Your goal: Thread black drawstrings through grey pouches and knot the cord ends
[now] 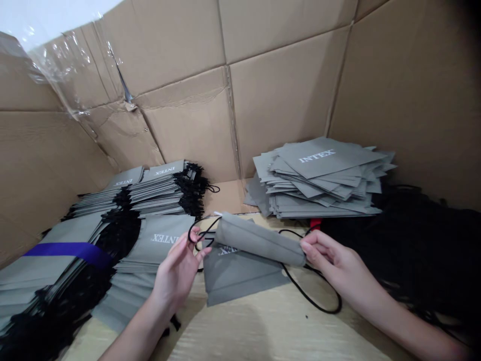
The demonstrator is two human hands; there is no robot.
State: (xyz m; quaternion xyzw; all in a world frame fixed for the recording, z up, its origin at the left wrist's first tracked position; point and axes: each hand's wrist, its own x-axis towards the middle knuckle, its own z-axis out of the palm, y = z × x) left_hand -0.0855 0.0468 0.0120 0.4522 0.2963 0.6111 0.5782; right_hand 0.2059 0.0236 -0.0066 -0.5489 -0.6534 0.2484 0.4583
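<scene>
Inside a bay lined with cardboard, a person's right hand pinches the end of a rolled grey fabric pouch between thumb and fingers, holding it just above the table. The left hand, fingers spread, sits near the pouch's other end beside a loop of thin black cord (whether it grips the cord, the view cannot settle). The cord passes behind the pouch and curves across the table below the right hand. Directly beneath lies a flat grey bag printed "INTEX" in white, partly blocked by the pouch. To the left, neat stacks of matching bags end in bunched black cords, and a blue strap crosses the nearest pile. To the right, a looser, fanned pile sits beside a dark heap of cords, with a red scrap showing between them. Creased corrugated cardboard walls rise behind, with clear plastic film at upper left.
</scene>
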